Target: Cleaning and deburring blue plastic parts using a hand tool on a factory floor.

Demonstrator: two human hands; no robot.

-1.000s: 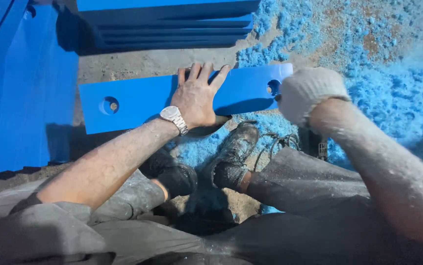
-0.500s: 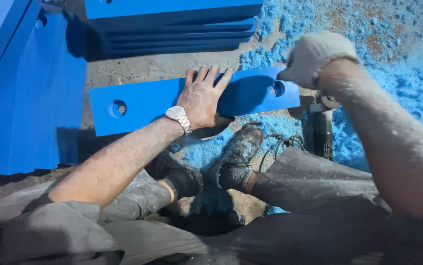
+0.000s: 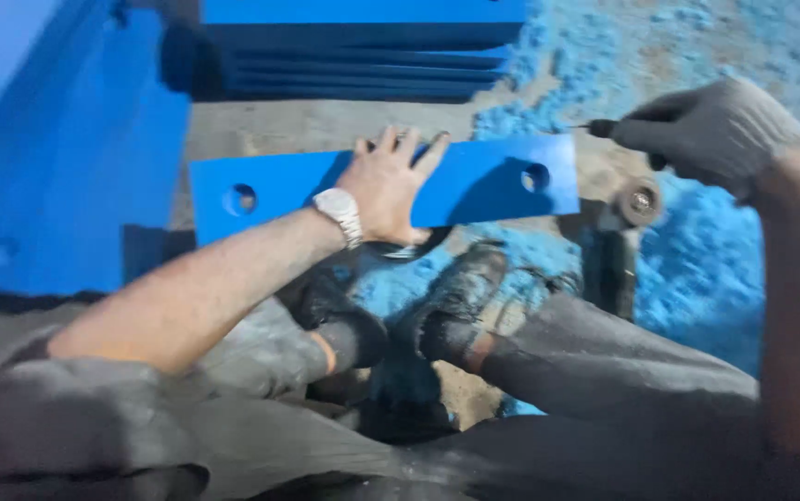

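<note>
Meanwhile, blue drilled plank (image 3: 474, 181) is pressed flat under open left hand (image 3: 389, 190); small dark tool (image 3: 604, 128) is grasped in gloved right hand (image 3: 710, 130), beside grinder (image 3: 636, 204).

Long flat blue strip (image 3: 474, 186), centre frame: smooth, matt painted face, looks like metal or rigid plastic, cannot tell which. Stacked blue plates (image 3: 363, 56), top: same even matt coat. Right hand (image 3: 710, 130), upper right: grey knitted cloth glove, dusty. Left hand (image 3: 390, 190) bare; metal-link wristwatch (image 3: 339, 211), slightly shiny. Blue crumbly debris (image 3: 697, 269), right: rough, powdery. Scuffed dark boots (image 3: 460, 297): worn, dusty.
</note>
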